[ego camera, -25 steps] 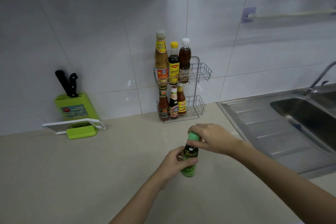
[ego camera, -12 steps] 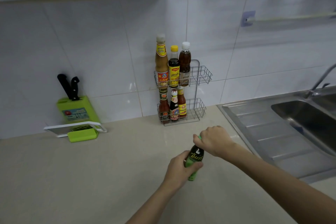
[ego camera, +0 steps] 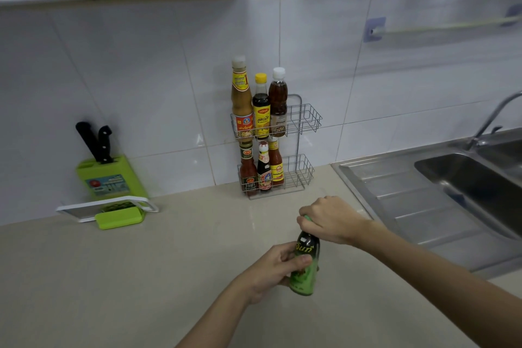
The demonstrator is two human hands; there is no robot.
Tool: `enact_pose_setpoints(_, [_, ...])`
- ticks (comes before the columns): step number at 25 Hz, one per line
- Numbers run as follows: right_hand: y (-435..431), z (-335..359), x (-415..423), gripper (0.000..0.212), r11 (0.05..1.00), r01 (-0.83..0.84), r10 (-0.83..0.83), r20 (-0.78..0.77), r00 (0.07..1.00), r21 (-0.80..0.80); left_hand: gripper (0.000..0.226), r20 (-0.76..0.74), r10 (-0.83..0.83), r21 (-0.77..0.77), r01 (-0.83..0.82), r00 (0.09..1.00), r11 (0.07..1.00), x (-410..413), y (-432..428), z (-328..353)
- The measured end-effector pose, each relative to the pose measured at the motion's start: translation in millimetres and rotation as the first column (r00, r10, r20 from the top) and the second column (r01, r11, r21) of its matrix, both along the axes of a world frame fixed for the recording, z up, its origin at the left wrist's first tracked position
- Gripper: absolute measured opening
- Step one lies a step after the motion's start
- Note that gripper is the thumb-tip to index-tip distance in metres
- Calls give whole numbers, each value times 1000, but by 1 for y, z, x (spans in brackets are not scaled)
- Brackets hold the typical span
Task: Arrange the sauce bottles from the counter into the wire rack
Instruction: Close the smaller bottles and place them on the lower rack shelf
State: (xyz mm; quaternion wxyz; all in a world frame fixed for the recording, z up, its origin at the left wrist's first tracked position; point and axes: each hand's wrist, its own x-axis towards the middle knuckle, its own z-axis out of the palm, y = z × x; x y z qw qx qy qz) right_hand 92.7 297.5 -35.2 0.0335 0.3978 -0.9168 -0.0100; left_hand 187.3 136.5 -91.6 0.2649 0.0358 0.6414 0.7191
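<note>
We held a green sauce bottle (ego camera: 305,265) above the counter, tipped a little to the right. It was dark on top, with a green label and a green cap. Our left fingers (ego camera: 300,260) wrapped round its middle, and our right fingers (ego camera: 309,224) closed over its cap. Far past our fingertips stood the wire rack (ego camera: 302,150) against the wall. It had two baskets. Three tall bottles (ego camera: 261,110) stood upright in the top basket and three small bottles (ego camera: 264,169) stood upright in the bottom one, all on the left side.
</note>
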Motion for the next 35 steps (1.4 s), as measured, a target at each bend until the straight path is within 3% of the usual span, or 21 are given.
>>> enact_pose_setpoints(3, [-4, -10, 1, 29, 987, 155, -151, 83, 985, -43, 28, -16, 24, -58, -25, 1000, 998, -5, 3, -3])
enact_pose_setpoints(5, [-7, -13, -3, 29, 981, 196, -195, 60, 979, -2, 34, -36, 69, -97, -72, 997, 993, -6, 7, -8])
enact_pose_setpoints(10, [-9, -16, -14, 4, 964, 116, -111, -35, 993, 240, 17, -149, 113, -234, -146, 982, 961, -14, 11, -16])
enact_pose_setpoints(12, [-12, -16, -18, 14, 922, 70, -68, -20, 998, 381, 16, -212, 145, -335, -211, 966, 918, -17, 14, -21])
enact_pose_setpoints(15, [-16, -22, -26, 27, 900, 39, -51, 15, 999, 434, 20, -276, 192, -428, -300, 942, 853, -21, 18, -31])
enact_pose_setpoints(17, [-18, -30, -30, 27, 950, 83, -117, 99, 988, 300, 24, -298, 219, -452, -339, 929, 825, -27, 14, -33])
enact_pose_setpoints(18, [-18, -33, -34, 30, 977, 175, -197, 219, 956, 119, 27, -306, 241, -452, -363, 921, 814, -33, 10, -34])
enact_pose_setpoints(19, [-18, -36, -36, 39, 947, 314, -265, 390, 882, -67, 30, -308, 275, -446, -393, 911, 804, -40, 5, -34])
enact_pose_setpoints(20, [-18, -41, -37, 45, 839, 488, -263, 606, 751, -240, 32, -305, 307, -436, -419, 902, 797, -47, 2, -33])
enact_pose_setpoints(21, [-19, -44, -38, 44, 714, 602, -160, 753, 638, -358, 34, -306, 330, -429, -439, 893, 789, -55, -1, -31])
enact_pose_setpoints(23, [-21, -53, -45, 35, 593, 669, -10, 826, 563, -449, 36, -326, 320, -434, -442, 890, 785, -72, -4, -30])
enact_pose_setpoints(25, [-24, -57, -59, 30, 529, 707, 23, 840, 542, -470, 34, -314, 273, -445, -395, 910, 804, -90, -7, -30])
enact_pose_setpoints(28, [-28, -56, -96, 31, 453, 723, -97, 778, 621, -521, 35, -281, 284, -437, -386, 917, 812, -118, -27, -36])
enact_pose_setpoints(32, [-25, -46, -157, 37, 298, 706, -256, 659, 707, -642, 20, -277, 495, -442, -567, 823, 695, -152, -72, -48])
enact_pose_setpoints(35, [-28, -48, -194, 34, 304, 641, -336, 550, 764, -705, 15, -286, 569, -495, -627, 771, 602, -172, -103, -57])
